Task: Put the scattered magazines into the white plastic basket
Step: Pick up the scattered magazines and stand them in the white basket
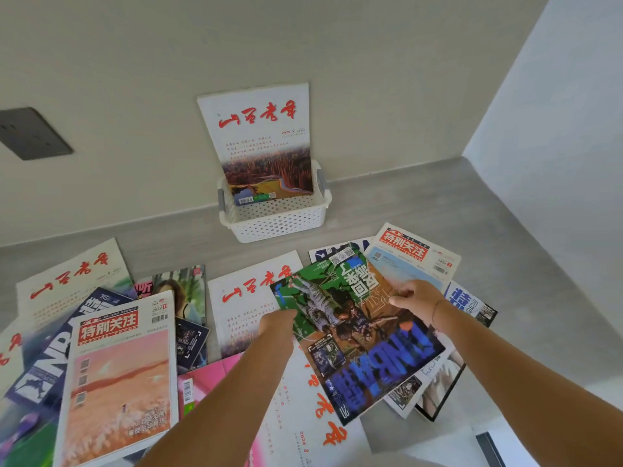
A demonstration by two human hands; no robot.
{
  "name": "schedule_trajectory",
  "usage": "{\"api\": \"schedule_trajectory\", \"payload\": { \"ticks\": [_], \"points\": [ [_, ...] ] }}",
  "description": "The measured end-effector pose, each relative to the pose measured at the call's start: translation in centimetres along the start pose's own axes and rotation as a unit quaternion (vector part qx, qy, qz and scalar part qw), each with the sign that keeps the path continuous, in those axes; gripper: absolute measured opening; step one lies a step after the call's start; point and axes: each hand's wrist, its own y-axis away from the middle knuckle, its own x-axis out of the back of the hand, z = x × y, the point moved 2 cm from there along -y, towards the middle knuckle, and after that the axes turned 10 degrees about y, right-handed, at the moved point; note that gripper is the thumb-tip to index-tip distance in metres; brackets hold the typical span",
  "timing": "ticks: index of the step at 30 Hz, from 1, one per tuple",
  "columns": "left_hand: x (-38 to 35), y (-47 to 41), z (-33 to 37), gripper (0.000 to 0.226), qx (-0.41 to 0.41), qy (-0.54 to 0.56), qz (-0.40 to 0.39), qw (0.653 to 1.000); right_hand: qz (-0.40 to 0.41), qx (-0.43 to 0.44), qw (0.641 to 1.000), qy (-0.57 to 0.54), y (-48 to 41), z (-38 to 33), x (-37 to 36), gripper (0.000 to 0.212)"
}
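Observation:
A white perforated plastic basket (276, 224) stands against the back wall with one white magazine (259, 136) upright in it. Several magazines lie scattered over the grey counter in front. Both my hands grip a green and blue basketball magazine (357, 332), upside down to me and tilted. My left hand (278, 323) pinches its left edge. My right hand (416, 299) holds its right edge near the top. Under it lie a white magazine with red calligraphy (246, 298) and a red-titled one (411, 257).
More magazines overlap at the left, topped by a pink-covered one (121, 375). A dark wall socket (32, 133) sits at the upper left. A side wall (556, 129) closes the counter on the right. The counter's front edge (485, 443) shows at the lower right.

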Motion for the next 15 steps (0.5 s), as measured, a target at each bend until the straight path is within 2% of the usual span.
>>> {"api": "schedule_trajectory", "payload": {
  "ticks": [2, 4, 6, 7, 10, 12, 14, 15],
  "points": [
    [0.3, -0.1, 0.5, 0.042, -0.041, -0.047, -0.014, 0.998, -0.006, 0.01, 0.997, -0.071, 0.1, -0.4, 0.3, 0.021],
    [0.7, 0.0, 1.1, 0.059, -0.076, -0.056, -0.014, 0.995, -0.017, 0.023, 0.982, -0.188, 0.5, -1.2, 1.0, 0.016],
    [0.7, 0.5, 2.0, 0.073, -0.11, -0.041, -0.051, 0.992, -0.055, 0.06, 0.956, -0.283, 1.0, -2.2, 1.6, 0.028],
    [0.7, 0.9, 2.5, 0.073, -0.124, -0.034, -0.075, 0.989, -0.072, 0.078, 0.945, -0.311, 1.1, -2.7, 1.9, 0.03],
    [1.0, 1.6, 3.4, 0.063, -0.169, -0.064, -0.108, 0.978, -0.086, 0.105, 0.903, -0.408, 1.3, -4.0, 2.9, 0.025],
    [1.5, 1.4, 3.7, 0.056, -0.181, -0.073, -0.125, 0.973, -0.133, 0.098, 0.844, -0.511, 1.3, -4.6, 3.4, 0.017],
    [2.3, 1.1, 3.8, 0.036, -0.131, -0.017, -0.139, 0.981, -0.178, 0.118, 0.782, -0.585, 1.3, -5.1, 3.8, 0.018],
    [2.7, 1.0, 3.8, 0.028, -0.124, -0.003, -0.15, 0.981, -0.185, 0.13, 0.767, -0.6, 1.2, -5.4, 3.9, 0.02]
  ]
}}
